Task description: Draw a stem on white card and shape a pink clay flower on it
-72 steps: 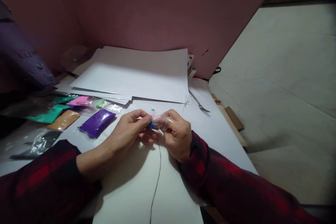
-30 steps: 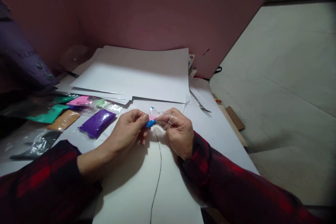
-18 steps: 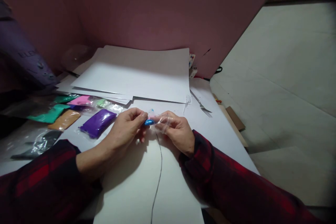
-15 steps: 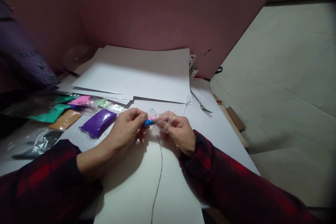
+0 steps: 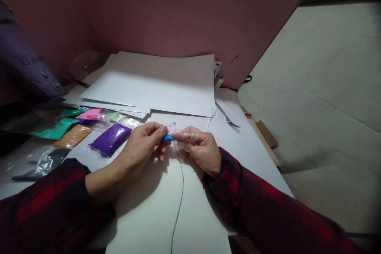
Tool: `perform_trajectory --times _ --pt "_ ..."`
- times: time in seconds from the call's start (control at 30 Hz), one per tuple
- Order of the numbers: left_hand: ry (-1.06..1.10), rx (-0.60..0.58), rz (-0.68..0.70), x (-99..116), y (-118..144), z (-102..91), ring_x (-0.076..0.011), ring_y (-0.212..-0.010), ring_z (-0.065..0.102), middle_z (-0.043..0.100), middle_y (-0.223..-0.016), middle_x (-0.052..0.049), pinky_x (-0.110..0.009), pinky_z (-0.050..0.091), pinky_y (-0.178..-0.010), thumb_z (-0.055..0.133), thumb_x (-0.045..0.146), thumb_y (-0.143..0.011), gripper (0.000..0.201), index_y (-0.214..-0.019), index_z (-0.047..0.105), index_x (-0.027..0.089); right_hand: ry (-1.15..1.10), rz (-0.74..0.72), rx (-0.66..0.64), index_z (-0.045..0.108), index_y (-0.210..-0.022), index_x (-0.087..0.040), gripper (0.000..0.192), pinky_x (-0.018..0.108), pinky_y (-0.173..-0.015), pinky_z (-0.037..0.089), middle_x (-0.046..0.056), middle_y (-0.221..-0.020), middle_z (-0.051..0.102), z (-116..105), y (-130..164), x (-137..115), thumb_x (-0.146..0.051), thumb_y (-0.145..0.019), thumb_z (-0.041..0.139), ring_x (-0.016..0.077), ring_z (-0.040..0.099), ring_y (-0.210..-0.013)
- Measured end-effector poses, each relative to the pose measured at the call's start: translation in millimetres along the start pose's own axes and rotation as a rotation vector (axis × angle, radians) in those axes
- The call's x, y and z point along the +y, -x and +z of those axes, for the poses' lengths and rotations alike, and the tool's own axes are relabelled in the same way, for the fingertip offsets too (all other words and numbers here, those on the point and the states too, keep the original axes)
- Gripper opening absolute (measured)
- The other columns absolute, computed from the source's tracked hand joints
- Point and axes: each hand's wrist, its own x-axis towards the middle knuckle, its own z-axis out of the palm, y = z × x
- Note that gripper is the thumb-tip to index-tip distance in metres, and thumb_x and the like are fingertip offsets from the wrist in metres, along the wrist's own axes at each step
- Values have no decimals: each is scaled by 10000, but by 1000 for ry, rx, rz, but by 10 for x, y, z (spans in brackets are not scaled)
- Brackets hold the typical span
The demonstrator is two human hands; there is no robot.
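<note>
Over a white sheet (image 5: 149, 214) with a dark curved line drawn on it, my two hands meet. My left hand (image 5: 141, 145) pinches the end of a small lump of blue modelling clay (image 5: 168, 138), in or against a clear plastic bag (image 5: 188, 137). My right hand (image 5: 205, 152) is closed on that crinkled bag, thumb and fingers partly covered by the film. A bit of pink shows between the hands; whether it is clay or a fingertip I cannot tell. Left of my hands lies a purple clay packet (image 5: 110, 139).
More clay packets lie at the left: orange (image 5: 72, 135), teal (image 5: 58, 129), pink (image 5: 91, 114) and black (image 5: 56, 158). White paper sheets (image 5: 154, 79) are stacked toward the pink wall. Forks (image 5: 228, 121) rest on the right, near the table edge. A purple box (image 5: 29, 55) stands far left.
My right fingers have shifted slightly over the bag, and a little less of the blue clay shows. Otherwise both hands stay in nearly the same place.
</note>
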Motion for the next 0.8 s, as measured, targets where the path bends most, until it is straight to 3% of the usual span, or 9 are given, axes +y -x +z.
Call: perform_trajectory --times 0.13,0.37,0.47,0.63,0.73,0.8 --pt "48 -25 45 -19 -10 -8 -95 -508 547 630 -673 9 -211 453 -462 724 351 -760 249 -856 587 165 95 -66 67 767 -948 -282 218 222 -467 454 25 -854 619 -3 -9 -1 -169 -779 687 95 539 -617" --pt "13 -87 24 -21 -21 -7 -127 -483 582 630 -568 7 -245 474 -484 761 309 -700 259 -803 571 167 303 -215 33 762 -954 -244 181 310 -656 535 30 -803 640 -10 17 -81 -177 -823 657 133 602 -711" --pt "64 -21 35 9 -2 15 -123 -506 588 628 -580 12 -241 478 -505 766 280 -689 257 -814 575 163 300 -231 37 747 -1015 -249 224 304 -617 543 32 -817 659 -9 19 -60 -179 -827 647 128 612 -681" --pt "130 36 69 17 -8 6 -105 -490 561 613 -584 18 -222 454 -497 740 242 -716 224 -836 569 161 135 -166 171 754 -943 -205 160 262 -477 529 54 -858 694 37 21 7 -241 -794 706 117 619 -594" --pt "63 49 150 1 -25 -35 -113 -524 572 622 -656 12 -245 474 -531 726 273 -744 239 -885 564 168 173 -170 243 752 -933 -191 156 275 -496 542 62 -858 699 48 21 9 -245 -791 717 132 623 -618" --pt "-59 109 255 -3 -13 -49 -109 -573 574 617 -736 14 -244 479 -554 717 291 -763 241 -914 566 181 254 -196 247 728 -1020 -193 198 281 -520 553 81 -939 692 40 20 -1 -260 -850 653 158 645 -706"
